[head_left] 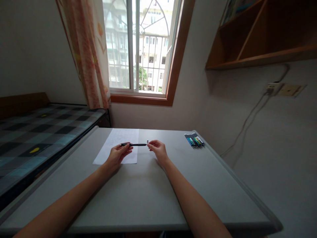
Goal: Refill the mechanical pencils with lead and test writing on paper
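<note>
A black pen (138, 144) lies level above the table, pointing from left to right. My left hand (118, 154) is closed round its left part, thumb on top. At the pen's right end, the thumb and finger of my right hand (159, 151) are pinched together against the tip. Just behind those fingertips shows a small silvery piece (148, 141), too small to name; whether it is held or stands on the table, I cannot tell. Beneath my left hand lies a white sheet of paper (128, 158) with faint writing on its far part.
Several pens (194, 140) lie side by side in a row near the far right corner of the grey-white table (148, 201). A checked bed (49, 132) stands to the left. Wall, curtain (86, 59) and window bound the far side; a wooden shelf (262, 54) hangs at right.
</note>
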A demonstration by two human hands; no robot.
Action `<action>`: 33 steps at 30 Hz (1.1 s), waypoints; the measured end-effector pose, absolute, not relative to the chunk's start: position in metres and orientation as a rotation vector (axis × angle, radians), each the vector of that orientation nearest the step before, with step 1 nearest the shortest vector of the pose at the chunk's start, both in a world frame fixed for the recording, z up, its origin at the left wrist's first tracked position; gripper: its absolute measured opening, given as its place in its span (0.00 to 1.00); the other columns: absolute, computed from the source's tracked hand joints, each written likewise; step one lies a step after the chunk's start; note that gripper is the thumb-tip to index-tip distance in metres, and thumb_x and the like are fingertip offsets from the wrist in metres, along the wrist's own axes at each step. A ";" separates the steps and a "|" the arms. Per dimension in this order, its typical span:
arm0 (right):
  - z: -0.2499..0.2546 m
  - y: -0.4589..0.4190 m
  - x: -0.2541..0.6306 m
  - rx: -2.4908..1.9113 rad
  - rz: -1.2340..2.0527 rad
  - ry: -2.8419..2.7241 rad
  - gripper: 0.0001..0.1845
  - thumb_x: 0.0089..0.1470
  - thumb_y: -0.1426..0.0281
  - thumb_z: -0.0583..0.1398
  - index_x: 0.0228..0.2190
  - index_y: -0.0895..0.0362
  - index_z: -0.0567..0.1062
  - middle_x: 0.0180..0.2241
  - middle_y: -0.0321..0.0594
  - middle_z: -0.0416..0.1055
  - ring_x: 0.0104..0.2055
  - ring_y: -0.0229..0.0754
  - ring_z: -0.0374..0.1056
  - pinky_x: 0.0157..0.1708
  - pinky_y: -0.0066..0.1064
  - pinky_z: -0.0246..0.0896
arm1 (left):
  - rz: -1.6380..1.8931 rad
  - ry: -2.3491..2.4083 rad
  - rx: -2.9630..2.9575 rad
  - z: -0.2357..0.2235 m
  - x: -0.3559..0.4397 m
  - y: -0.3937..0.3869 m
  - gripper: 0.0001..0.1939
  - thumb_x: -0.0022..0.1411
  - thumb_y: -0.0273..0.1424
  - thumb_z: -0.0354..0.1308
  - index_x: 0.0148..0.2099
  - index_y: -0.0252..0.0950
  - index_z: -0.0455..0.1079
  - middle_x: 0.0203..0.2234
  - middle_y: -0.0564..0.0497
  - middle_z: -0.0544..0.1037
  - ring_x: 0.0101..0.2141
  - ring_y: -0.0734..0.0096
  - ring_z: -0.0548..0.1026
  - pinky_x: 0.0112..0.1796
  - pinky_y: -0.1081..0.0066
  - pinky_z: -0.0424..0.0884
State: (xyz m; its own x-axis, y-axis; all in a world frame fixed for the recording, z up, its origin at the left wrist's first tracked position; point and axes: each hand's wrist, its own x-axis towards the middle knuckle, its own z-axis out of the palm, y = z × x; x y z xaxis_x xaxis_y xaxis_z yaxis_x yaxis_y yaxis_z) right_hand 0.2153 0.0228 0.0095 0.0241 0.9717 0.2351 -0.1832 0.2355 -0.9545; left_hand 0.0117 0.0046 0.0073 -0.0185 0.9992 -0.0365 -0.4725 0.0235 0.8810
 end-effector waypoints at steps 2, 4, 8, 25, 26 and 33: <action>0.010 0.022 0.216 -0.889 1.127 -1.155 0.13 0.33 0.64 0.66 0.24 0.58 0.73 0.22 0.36 0.70 0.25 0.35 0.65 0.25 0.28 0.60 | 1.401 0.875 0.814 0.006 0.011 0.006 0.14 0.45 0.27 0.65 0.37 0.31 0.72 0.30 0.47 0.78 0.33 0.68 0.77 0.36 0.71 0.74; 0.010 0.023 0.216 -0.897 1.130 -1.151 0.14 0.33 0.64 0.66 0.25 0.58 0.74 0.24 0.37 0.71 0.25 0.35 0.65 0.25 0.28 0.60 | 1.398 0.876 0.815 0.004 0.010 0.007 0.15 0.45 0.28 0.66 0.38 0.31 0.72 0.31 0.47 0.78 0.32 0.68 0.77 0.35 0.72 0.73; 0.008 0.024 0.217 -0.926 1.118 -1.145 0.13 0.34 0.63 0.65 0.25 0.58 0.75 0.23 0.37 0.71 0.24 0.35 0.64 0.24 0.27 0.59 | 1.392 0.914 0.803 0.005 0.009 0.008 0.15 0.45 0.29 0.66 0.37 0.32 0.72 0.33 0.46 0.78 0.31 0.69 0.77 0.32 0.74 0.72; 0.004 0.027 0.218 -0.854 1.152 -1.077 0.16 0.34 0.65 0.66 0.28 0.58 0.72 0.24 0.37 0.72 0.25 0.35 0.66 0.25 0.28 0.59 | 1.393 0.991 0.806 0.010 0.007 0.004 0.17 0.42 0.34 0.67 0.37 0.34 0.72 0.38 0.46 0.77 0.30 0.70 0.76 0.30 0.75 0.66; 0.003 0.027 0.218 -0.849 1.154 -1.062 0.16 0.33 0.65 0.67 0.27 0.58 0.72 0.24 0.36 0.71 0.25 0.35 0.66 0.25 0.28 0.59 | 1.392 0.992 0.808 0.010 0.007 0.004 0.18 0.42 0.34 0.67 0.37 0.34 0.72 0.38 0.46 0.76 0.31 0.70 0.76 0.30 0.75 0.66; 0.002 0.030 0.219 -0.854 1.162 -1.009 0.14 0.32 0.66 0.68 0.24 0.59 0.73 0.23 0.36 0.71 0.25 0.34 0.65 0.26 0.27 0.59 | 1.401 0.988 0.788 0.012 0.008 0.004 0.18 0.41 0.35 0.67 0.36 0.34 0.72 0.37 0.47 0.77 0.30 0.70 0.76 0.31 0.74 0.65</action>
